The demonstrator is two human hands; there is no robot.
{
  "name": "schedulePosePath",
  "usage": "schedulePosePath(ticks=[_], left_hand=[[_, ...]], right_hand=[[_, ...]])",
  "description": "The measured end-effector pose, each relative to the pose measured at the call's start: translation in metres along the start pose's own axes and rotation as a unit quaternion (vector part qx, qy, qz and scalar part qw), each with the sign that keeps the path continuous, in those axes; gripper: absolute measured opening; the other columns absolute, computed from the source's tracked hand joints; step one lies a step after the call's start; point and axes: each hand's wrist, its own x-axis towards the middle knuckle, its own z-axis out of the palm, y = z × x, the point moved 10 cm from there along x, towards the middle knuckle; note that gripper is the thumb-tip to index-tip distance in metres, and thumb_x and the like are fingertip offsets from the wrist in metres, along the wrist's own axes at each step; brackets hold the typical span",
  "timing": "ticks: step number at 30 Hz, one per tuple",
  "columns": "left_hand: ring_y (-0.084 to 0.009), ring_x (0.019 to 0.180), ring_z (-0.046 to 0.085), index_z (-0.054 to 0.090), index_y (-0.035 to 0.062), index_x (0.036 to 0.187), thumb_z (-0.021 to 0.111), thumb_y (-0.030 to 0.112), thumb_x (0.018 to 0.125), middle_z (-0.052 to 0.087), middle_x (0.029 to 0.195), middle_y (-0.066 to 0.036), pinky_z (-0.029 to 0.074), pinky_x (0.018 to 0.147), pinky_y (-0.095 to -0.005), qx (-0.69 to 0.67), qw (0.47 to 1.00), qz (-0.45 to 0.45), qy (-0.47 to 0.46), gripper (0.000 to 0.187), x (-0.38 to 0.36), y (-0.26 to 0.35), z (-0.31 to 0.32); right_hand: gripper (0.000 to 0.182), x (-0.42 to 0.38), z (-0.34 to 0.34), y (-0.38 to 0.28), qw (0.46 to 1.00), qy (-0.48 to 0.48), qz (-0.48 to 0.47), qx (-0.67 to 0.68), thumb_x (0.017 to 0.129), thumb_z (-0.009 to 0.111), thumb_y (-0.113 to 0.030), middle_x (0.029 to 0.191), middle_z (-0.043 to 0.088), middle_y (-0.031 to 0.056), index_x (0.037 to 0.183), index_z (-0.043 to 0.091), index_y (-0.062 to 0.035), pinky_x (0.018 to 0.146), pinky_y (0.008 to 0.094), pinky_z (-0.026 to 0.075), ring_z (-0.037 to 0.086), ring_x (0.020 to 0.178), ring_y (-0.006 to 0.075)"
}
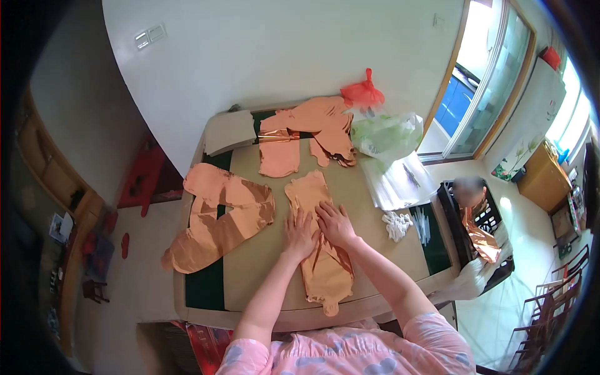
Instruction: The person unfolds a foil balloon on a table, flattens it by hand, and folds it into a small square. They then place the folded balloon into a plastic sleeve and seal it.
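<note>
Steadily, a person in a pink patterned top (350,353) is leaning both bare arms forward over a table (262,281), forearms angling inward from the near side until the hands are almost meeting. The left hand (301,235) is lying palm down, its fingers pointing toward the wall (281,50); the right hand (336,224) is resting just beside it, also palm down, its fingers slanting ahead and to the left. Both hands are spreading open on a copper-coloured foil piece (328,275), pressing rather than clasping; whether any fingertip is hooking the foil, one cannot tell. That piece is lying lengthwise in the middle of the table, its narrow tab pointing toward the person.

The hands are hiding the foil's midsection, and creases and glare are making its folds hard to read. A larger foil sheet (240,234) is spreading to the left, while a foil pile (319,115) at the back is overlapping itself, so its layers are defying a count. At right, a blurred patch is obscuring part of what a black crate (454,219) is holding. The picture's lower edge is cutting off the person's top, and dark rounded corners are swallowing the room's sides.
</note>
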Motion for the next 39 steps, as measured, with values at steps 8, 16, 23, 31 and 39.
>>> schedulePosePath(ticks=[8, 16, 23, 31, 39], left_hand=[[-0.0256, 0.128, 0.041, 0.053, 0.0099, 0.123, 0.052, 0.034, 0.09, 0.05, 0.129, -0.007, 0.021, 0.11, -0.0569, 0.031, 0.999, 0.022, -0.021, 0.041, 0.022, -0.016, -0.016], [-0.0255, 0.123, 0.044, 0.054, 0.0098, 0.121, 0.054, 0.029, 0.09, 0.052, 0.123, -0.008, 0.024, 0.108, -0.0575, 0.037, 0.997, 0.063, 0.039, 0.036, 0.02, -0.014, -0.019], [-0.0275, 0.127, 0.041, 0.05, 0.0119, 0.126, 0.053, 0.029, 0.09, 0.049, 0.127, -0.01, 0.025, 0.107, -0.0584, 0.01, 0.997, 0.077, 0.025, 0.04, 0.02, -0.02, -0.017], [-0.0275, 0.14, 0.025, 0.042, 0.0135, 0.139, 0.052, 0.038, 0.091, 0.034, 0.147, -0.014, 0.017, 0.11, -0.0598, 0.001, 0.997, 0.054, -0.053, 0.054, -0.007, -0.013, -0.016], [-0.0272, 0.142, 0.022, 0.039, 0.0145, 0.141, 0.053, 0.044, 0.09, 0.03, 0.15, -0.013, 0.015, 0.111, -0.0604, -0.005, 0.992, 0.085, -0.098, 0.06, -0.061, 0.008, -0.024]], right_hand=[[0.04, 0.001, -0.003, -0.005, 1.0, 0.004, -0.007, -0.019, 0.094, 0.045, -0.024, 0.138, 0.047, 0.0119, 0.13, 0.049, -0.0076, 0.11, 0.0501, 0.026, 0.039, 0.132, 0.0265], [0.04, 0.0, -0.002, -0.004, 1.0, 0.003, -0.006, -0.015, 0.094, 0.046, -0.024, 0.138, 0.047, 0.0122, 0.131, 0.049, -0.008, 0.109, 0.051, 0.027, 0.039, 0.132, 0.0277], [0.04, 0.0, -0.003, -0.005, 1.0, 0.014, -0.01, -0.015, 0.094, 0.047, -0.023, 0.137, 0.047, 0.0124, 0.13, 0.049, -0.0082, 0.108, 0.051, 0.028, 0.04, 0.131, 0.028], [0.038, 0.001, -0.006, -0.007, 1.0, 0.013, -0.005, -0.014, 0.095, 0.044, -0.023, 0.138, 0.047, 0.0127, 0.129, 0.05, -0.0078, 0.108, 0.0515, 0.029, 0.04, 0.131, 0.0275], [0.039, 0.0, -0.001, -0.003, 1.0, -0.002, 0.003, -0.018, 0.095, 0.043, -0.025, 0.139, 0.046, 0.0126, 0.129, 0.049, -0.007, 0.109, 0.0507, 0.027, 0.039, 0.132, 0.0264]])
